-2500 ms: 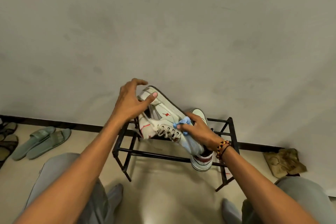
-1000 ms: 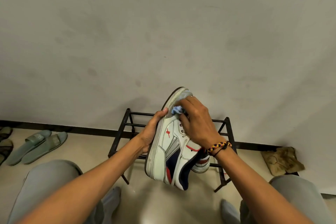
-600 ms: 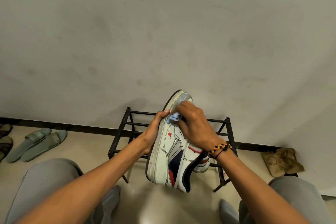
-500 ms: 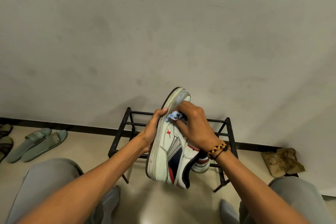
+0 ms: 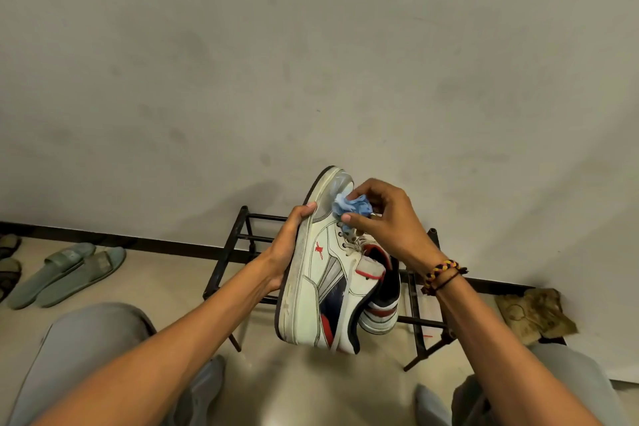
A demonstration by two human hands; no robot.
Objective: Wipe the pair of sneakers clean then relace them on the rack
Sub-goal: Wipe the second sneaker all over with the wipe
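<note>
A white sneaker [image 5: 321,273] with red and navy panels is held toe-up in front of the black metal rack [image 5: 238,235]. My left hand [image 5: 288,249] grips its sole from the left side. My right hand [image 5: 383,221] pinches a crumpled blue cloth [image 5: 349,206] against the toe area, just above the laces. The second sneaker [image 5: 380,316] sits on the rack behind the first, mostly hidden, with only its heel showing.
A pair of grey-green slides [image 5: 65,270] lies on the floor at the left, with dark sandals [image 5: 8,266] at the frame edge. A brown crumpled bag [image 5: 532,313] lies by the wall at the right. My knees fill the lower corners.
The sneaker went from lying sideways above the rack to toe-up in my left hand. My right hand with the cloth shifted up from the lace area to the toe, rubbing there.
</note>
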